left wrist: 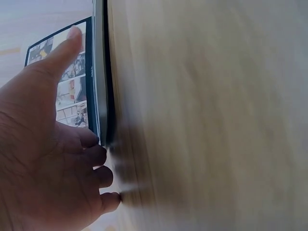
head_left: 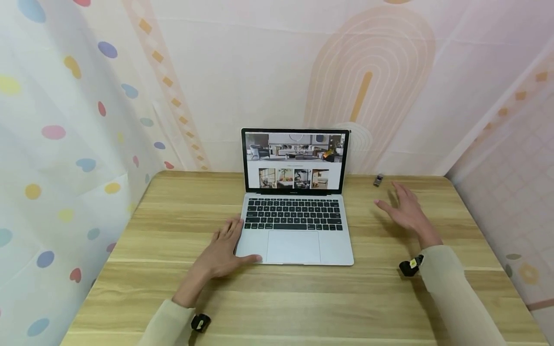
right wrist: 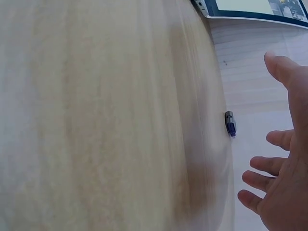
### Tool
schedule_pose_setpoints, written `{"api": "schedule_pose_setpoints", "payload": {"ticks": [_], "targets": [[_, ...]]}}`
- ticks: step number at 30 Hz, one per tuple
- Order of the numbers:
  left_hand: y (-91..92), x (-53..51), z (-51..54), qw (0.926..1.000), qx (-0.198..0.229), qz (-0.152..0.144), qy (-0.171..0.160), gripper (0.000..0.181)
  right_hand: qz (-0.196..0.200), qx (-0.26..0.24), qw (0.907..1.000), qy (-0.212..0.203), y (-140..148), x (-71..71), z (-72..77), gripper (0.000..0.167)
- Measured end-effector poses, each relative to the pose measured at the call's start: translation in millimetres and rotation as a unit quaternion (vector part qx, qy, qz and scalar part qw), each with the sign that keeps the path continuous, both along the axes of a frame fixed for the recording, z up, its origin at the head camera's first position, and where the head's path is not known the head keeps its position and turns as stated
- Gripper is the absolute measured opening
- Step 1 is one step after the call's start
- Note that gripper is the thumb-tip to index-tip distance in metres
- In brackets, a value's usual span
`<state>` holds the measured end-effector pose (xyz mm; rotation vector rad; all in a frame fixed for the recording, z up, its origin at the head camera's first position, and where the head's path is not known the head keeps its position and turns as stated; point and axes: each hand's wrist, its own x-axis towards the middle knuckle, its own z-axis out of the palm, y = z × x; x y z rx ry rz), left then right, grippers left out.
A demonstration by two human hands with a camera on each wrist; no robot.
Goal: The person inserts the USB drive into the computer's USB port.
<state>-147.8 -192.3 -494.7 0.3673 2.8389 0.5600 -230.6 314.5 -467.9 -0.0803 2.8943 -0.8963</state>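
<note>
A silver laptop stands unfolded on the wooden table, its lit screen showing a web page with room pictures. My left hand is at the laptop's front left corner, the thumb over the palm rest and the other fingers along the left side. In the left wrist view, that thumb is spread well away from the fingers. To the right of the laptop, my right hand is held over the table with fingers spread and nothing in it. Just beyond its fingertips lies a small USB stick, dark and metallic.
The wooden table ends at the back against a patterned cloth. More printed cloth hangs at the left and right sides. A black wrist camera sits at my left cuff, another at the right.
</note>
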Motion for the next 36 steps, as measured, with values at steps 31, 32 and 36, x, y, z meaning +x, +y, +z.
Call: {"api": "schedule_pose_setpoints", "payload": {"ticks": [31, 32, 36], "targets": [[4.0, -2.9, 6.3, 0.9996, -0.019, -0.014, -0.017, 0.126, -0.042, -0.079, 0.9960, -0.001, -4.9, -40.6, -13.4, 0.088], [4.1, -2.7, 6.4, 0.9995, -0.020, -0.013, -0.018, 0.126, -0.045, -0.082, 0.9957, 0.000, -5.6, -42.3, -13.7, 0.087], [4.9, -1.7, 7.0, 0.9994, -0.022, -0.014, -0.021, 0.126, -0.062, -0.091, 0.9939, 0.010, -8.3, -47.9, -16.1, 0.081]]}}
